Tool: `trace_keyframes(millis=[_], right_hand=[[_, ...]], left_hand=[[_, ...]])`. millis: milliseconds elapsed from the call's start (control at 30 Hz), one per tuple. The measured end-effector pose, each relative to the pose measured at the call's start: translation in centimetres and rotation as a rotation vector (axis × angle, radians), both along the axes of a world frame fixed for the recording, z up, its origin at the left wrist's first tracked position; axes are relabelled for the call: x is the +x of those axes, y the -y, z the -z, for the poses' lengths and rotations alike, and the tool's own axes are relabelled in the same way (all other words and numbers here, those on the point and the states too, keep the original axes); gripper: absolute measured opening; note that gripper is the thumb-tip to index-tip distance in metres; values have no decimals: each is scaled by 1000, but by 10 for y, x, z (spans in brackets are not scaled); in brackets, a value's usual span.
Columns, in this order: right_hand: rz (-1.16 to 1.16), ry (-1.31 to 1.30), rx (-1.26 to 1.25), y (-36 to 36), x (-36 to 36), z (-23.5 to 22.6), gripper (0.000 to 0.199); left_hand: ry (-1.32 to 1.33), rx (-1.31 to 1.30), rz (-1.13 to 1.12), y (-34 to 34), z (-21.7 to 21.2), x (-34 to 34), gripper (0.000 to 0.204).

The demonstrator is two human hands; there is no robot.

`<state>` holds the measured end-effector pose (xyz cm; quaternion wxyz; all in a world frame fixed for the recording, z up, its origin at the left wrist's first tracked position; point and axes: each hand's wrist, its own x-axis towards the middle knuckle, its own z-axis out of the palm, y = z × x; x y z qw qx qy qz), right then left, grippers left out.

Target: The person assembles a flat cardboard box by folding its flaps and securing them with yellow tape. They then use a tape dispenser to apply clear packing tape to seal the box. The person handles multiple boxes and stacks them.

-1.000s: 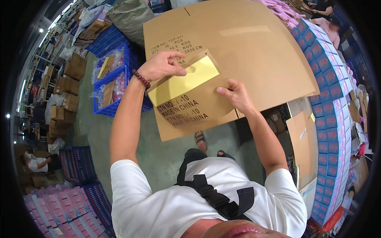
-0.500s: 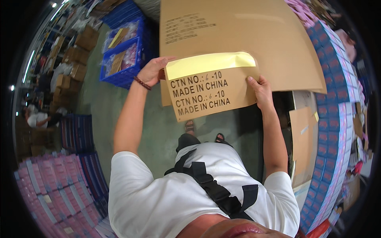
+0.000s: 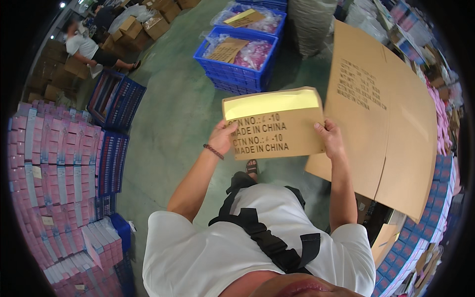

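Note:
Out in front of my body I hold a flat brown cardboard piece [image 3: 297,141] with black print and a yellow paper strip [image 3: 272,105] along its upper edge. My left hand [image 3: 222,136] grips its left side, the thumb lying on the printed face. On the opposite side my right hand [image 3: 330,137] pinches the right edge, thumb on top. The fingers behind the cardboard are hidden. Just beyond my right hand lies a large flat cardboard sheet [image 3: 391,119], printed near its upper left.
Blue crates [image 3: 237,59] with bagged pink goods stand ahead. Pink box stacks [image 3: 54,163] and blue crates [image 3: 111,163] line the left; blue boxes [image 3: 415,237] stand at right. A large grey sack [image 3: 309,24] is beyond. A person [image 3: 86,47] sits far left among cartons.
My view and body have turned left, so the large sheet now lies further right and the blue crates are ahead. My left hand has shifted lower down the cardboard's left side.

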<state>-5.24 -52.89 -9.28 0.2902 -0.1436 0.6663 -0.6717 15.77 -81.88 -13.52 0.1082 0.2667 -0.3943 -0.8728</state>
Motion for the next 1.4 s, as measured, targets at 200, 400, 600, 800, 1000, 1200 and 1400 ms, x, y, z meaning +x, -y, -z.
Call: trace_keyframes(millis=[200,400,600,800,1000,1200,1400], right_hand=[[-161,704,-409,137,25,36,39],[-106,683,117,263,71,87,23],[-138,451,80,384,-4,117,17],[-34,512,125,539,-139,189,16],[148,492,488,637,-234,303,20],[-19,130,856,664,-268,360,27],[-253,62,982,664,-275,357,48]], left_hand=[[75,206,-383,85,42,28,27],[56,234,-675,117,71,-11,27],[103,121,-652,211,57,-72,41],[614,-141,-379,319,82,-108,65],[1013,-94,-286,339,125,-36,52],[1267,79,-228,326,130,15,48],[1150,5,-59,346,132,-7,44]])
